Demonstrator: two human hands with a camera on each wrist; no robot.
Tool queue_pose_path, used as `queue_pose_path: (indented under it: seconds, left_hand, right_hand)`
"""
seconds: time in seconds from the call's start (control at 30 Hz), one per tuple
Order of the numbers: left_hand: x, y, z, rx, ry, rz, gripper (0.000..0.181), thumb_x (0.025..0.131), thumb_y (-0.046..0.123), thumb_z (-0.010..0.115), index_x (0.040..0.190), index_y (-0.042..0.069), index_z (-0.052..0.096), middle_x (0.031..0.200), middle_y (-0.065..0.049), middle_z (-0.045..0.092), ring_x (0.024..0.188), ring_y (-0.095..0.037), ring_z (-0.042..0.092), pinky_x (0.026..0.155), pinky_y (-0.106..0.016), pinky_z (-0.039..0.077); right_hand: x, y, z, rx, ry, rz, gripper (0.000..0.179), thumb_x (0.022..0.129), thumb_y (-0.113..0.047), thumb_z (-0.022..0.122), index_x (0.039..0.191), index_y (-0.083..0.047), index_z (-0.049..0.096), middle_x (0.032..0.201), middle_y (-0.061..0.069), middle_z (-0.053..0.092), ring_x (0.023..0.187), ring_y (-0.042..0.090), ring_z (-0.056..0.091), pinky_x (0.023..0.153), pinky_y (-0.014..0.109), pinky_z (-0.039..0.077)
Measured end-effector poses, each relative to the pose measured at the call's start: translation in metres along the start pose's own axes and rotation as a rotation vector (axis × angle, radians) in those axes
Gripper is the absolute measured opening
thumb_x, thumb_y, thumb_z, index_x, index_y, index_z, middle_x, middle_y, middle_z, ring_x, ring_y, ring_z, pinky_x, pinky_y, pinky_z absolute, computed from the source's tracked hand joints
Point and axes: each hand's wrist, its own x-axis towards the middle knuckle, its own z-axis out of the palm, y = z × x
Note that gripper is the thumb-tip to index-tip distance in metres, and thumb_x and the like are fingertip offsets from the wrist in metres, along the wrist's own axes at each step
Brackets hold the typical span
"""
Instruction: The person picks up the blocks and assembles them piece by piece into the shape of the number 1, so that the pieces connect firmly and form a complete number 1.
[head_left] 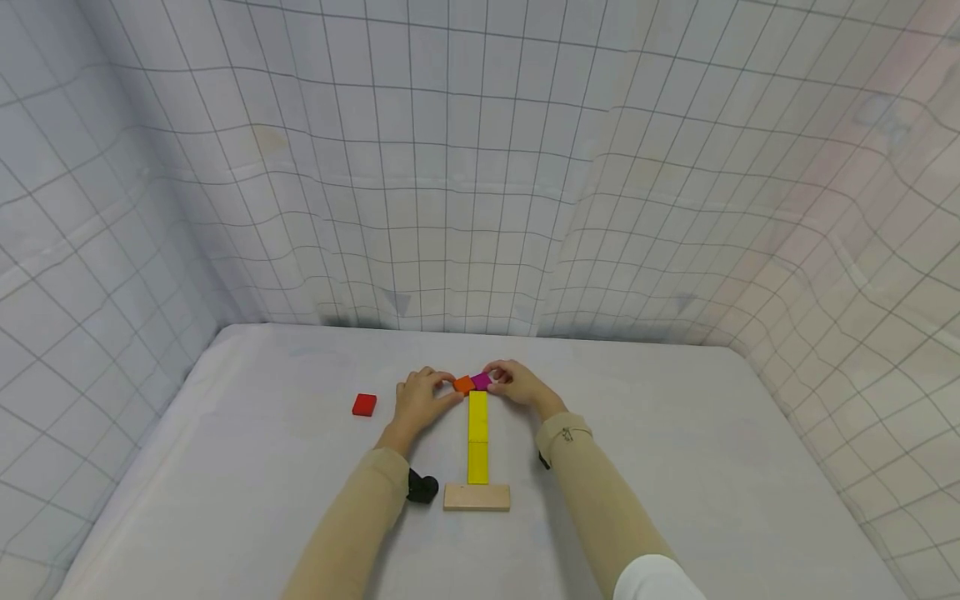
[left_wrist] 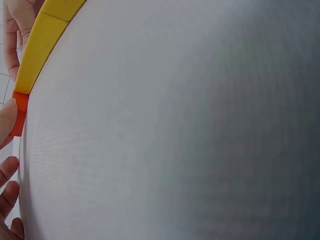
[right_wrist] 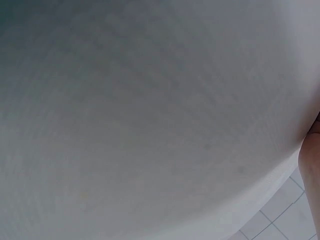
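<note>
My left hand (head_left: 422,402) pinches an orange square block (head_left: 464,384) between thumb and index finger at the top of a yellow strip. In the left wrist view the thumb lies over the orange block (left_wrist: 20,112), its end against the yellow block (left_wrist: 42,45). A purple square block (head_left: 482,381) sits right beside the orange one, and my right hand (head_left: 519,387) holds it by its right side with thumb and finger. Two yellow blocks (head_left: 478,437) lie end to end below the two squares. The right wrist view shows only part of the right hand (right_wrist: 311,165).
A plain wooden block (head_left: 477,497) lies crosswise at the near end of the yellow blocks. Off to the left is a red square block (head_left: 364,405). The white table (head_left: 675,467) is bounded by hanging grid-patterned cloth (head_left: 495,167).
</note>
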Motion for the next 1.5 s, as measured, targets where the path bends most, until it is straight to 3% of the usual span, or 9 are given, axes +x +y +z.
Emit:
queue_pose_path:
  seconds: [0.37, 0.8, 1.2, 1.37, 1.5]
  left_hand:
    - [-0.002, 0.001, -0.001, -0.012, -0.002, -0.003, 0.035, 0.078, 0.041, 0.069, 0.104, 0.017, 0.066, 0.091, -0.004, 0.056, 0.091, -0.026, 0.047, 0.08, -0.044, 0.033]
    - [-0.004, -0.001, -0.001, -0.037, 0.011, 0.0, 0.037, 0.078, 0.041, 0.069, 0.105, 0.016, 0.066, 0.091, -0.004, 0.056, 0.089, -0.025, 0.047, 0.079, -0.043, 0.032]
    - [-0.006, -0.01, -0.001, -0.196, 0.047, 0.031, 0.039, 0.079, 0.036, 0.07, 0.11, 0.013, 0.063, 0.093, -0.005, 0.057, 0.09, -0.024, 0.047, 0.081, -0.044, 0.032]
    - [-0.01, -0.01, -0.007, -0.194, 0.074, 0.054, 0.039, 0.078, 0.034, 0.071, 0.111, 0.013, 0.063, 0.093, -0.006, 0.058, 0.089, -0.024, 0.048, 0.081, -0.045, 0.033]
    - [-0.013, -0.011, -0.014, -0.134, 0.101, 0.08, 0.04, 0.079, 0.034, 0.07, 0.112, 0.013, 0.063, 0.092, -0.006, 0.059, 0.088, -0.024, 0.049, 0.08, -0.045, 0.034]
  right_hand:
    - [-0.005, -0.002, 0.0, -0.018, 0.0, -0.047, 0.027, 0.088, -0.011, 0.059, 0.114, -0.004, 0.055, 0.094, 0.007, 0.052, 0.087, 0.02, 0.047, 0.083, 0.031, 0.039]
    - [-0.002, -0.001, 0.001, 0.011, 0.002, -0.01, 0.027, 0.088, -0.011, 0.06, 0.114, -0.006, 0.057, 0.094, 0.005, 0.05, 0.086, 0.019, 0.045, 0.082, 0.031, 0.038]
    - [-0.004, -0.004, -0.001, 0.018, -0.013, 0.002, 0.026, 0.088, -0.012, 0.06, 0.113, -0.008, 0.057, 0.094, 0.005, 0.05, 0.086, 0.018, 0.045, 0.081, 0.03, 0.038]
    - [-0.004, -0.003, -0.001, 0.024, -0.007, -0.03, 0.025, 0.088, -0.009, 0.06, 0.113, -0.005, 0.057, 0.094, 0.006, 0.05, 0.086, 0.019, 0.045, 0.081, 0.031, 0.038]
    - [-0.004, -0.001, 0.001, 0.013, -0.008, -0.059, 0.026, 0.089, -0.009, 0.058, 0.114, -0.003, 0.055, 0.094, 0.007, 0.049, 0.086, 0.019, 0.044, 0.081, 0.031, 0.037]
